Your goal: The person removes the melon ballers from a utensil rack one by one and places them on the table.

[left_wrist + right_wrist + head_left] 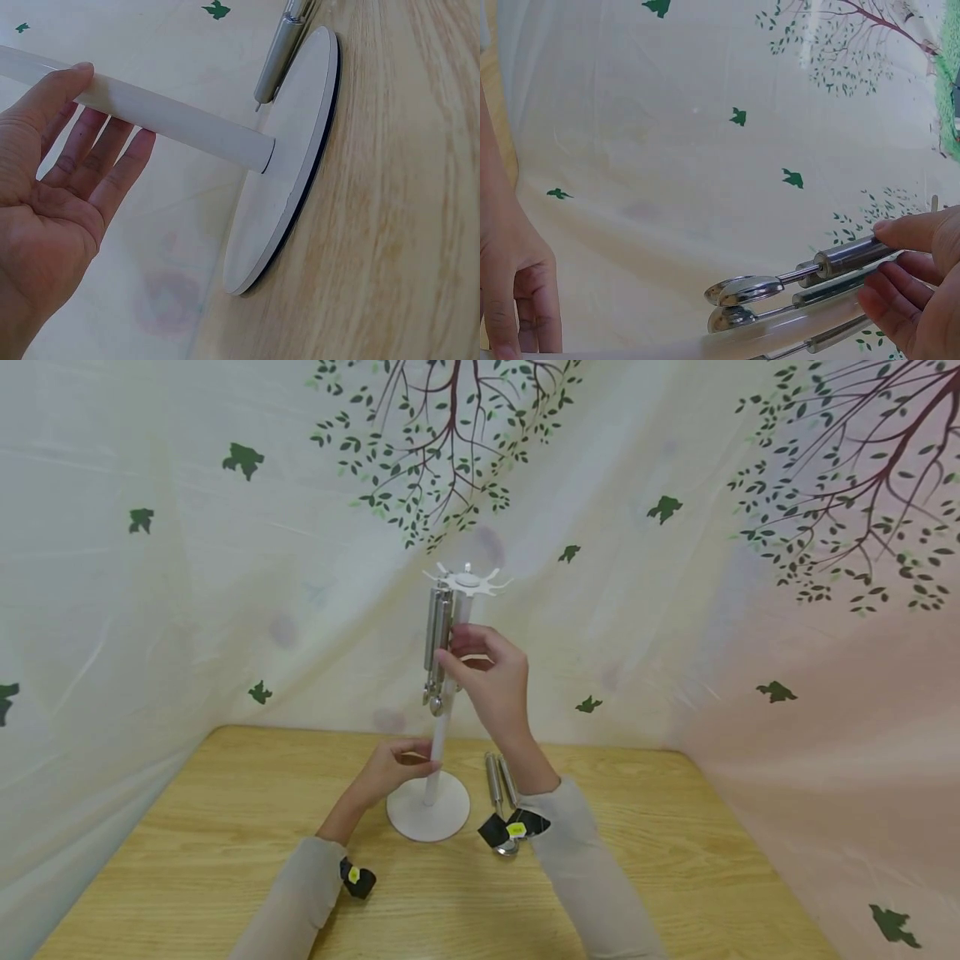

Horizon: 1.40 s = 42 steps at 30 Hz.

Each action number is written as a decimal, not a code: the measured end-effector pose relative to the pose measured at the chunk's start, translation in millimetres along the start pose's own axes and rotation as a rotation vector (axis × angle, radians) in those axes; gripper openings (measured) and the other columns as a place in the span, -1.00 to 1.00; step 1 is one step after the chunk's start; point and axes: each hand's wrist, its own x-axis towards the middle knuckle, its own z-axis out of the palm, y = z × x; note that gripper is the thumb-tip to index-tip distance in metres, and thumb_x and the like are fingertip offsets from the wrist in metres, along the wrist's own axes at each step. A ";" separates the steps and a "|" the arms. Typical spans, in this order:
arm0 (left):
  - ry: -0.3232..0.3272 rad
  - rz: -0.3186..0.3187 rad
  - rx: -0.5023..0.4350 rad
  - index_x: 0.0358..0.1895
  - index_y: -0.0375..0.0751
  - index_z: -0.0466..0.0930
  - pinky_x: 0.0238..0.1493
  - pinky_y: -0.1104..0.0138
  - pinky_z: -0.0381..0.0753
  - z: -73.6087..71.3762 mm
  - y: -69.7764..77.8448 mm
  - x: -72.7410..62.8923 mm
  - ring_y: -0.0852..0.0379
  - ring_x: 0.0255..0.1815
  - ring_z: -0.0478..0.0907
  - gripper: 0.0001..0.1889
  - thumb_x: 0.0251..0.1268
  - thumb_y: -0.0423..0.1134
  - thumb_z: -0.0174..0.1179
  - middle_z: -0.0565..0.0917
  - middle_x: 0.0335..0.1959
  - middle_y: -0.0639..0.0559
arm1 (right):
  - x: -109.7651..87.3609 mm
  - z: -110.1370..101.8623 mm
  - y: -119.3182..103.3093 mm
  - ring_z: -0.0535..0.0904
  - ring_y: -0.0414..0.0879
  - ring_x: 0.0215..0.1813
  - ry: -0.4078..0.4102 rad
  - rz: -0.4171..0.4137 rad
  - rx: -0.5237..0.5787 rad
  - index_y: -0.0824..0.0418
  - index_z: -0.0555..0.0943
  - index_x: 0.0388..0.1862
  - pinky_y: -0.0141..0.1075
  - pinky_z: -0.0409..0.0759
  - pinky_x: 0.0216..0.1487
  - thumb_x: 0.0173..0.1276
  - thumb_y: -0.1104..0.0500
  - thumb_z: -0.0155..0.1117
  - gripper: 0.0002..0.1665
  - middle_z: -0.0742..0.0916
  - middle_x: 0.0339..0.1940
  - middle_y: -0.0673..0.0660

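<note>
A white utensil stand has a round base (427,822), a pole (187,127) and a hooked top (468,581). Low on the pole, my left hand (395,767) grips it between thumb and fingers. Several metal spoons (441,647) hang from hooks at the top's left side. Up beside them, my right hand (491,681) pinches one spoon's handle (851,255), thumb on one side and fingers behind. The bowls of the spoons (754,290) hang close together. My fingers partly hide the handles' upper ends in the right wrist view.
Two metal-handled utensils (492,781) lie on the wooden table (637,860) to the right of the base, partly covered by my right wrist's camera strap. A pale cloth backdrop (600,635) with printed leaves and branches hangs behind the table.
</note>
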 end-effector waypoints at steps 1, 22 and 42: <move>-0.002 0.006 0.001 0.19 -0.36 0.65 0.15 0.09 0.72 0.0 -0.2 0.2 -0.21 0.12 0.69 -0.61 0.32 -0.33 0.38 0.71 0.11 -0.31 | 0.0 0.6 -0.3 0.73 -0.04 -0.20 0.006 0.002 -0.005 0.39 0.70 -0.04 -0.37 0.76 -0.17 0.22 0.31 0.55 -0.66 0.80 -0.20 0.30; -0.003 0.006 0.018 0.20 -0.34 0.65 0.16 0.10 0.72 -1.0 1.0 0.2 -0.20 0.14 0.68 -0.61 0.33 -0.33 0.37 0.70 0.15 -0.30 | -0.5 5.8 -3.8 0.80 0.06 -0.16 0.018 -0.006 -0.059 0.37 0.71 0.00 -0.30 0.79 -0.12 0.24 0.28 0.53 -0.64 0.83 -0.15 0.27; -0.003 -0.012 0.010 0.18 -0.36 0.65 0.15 0.08 0.72 0.3 2.2 -0.3 -0.21 0.13 0.68 -0.61 0.32 -0.31 0.38 0.69 0.16 -0.31 | 4.3 -2.3 -0.8 0.76 -0.26 -0.18 -0.050 0.108 0.140 0.42 0.72 0.00 -0.32 0.76 -0.02 0.22 0.40 0.50 -0.65 0.81 -0.10 0.37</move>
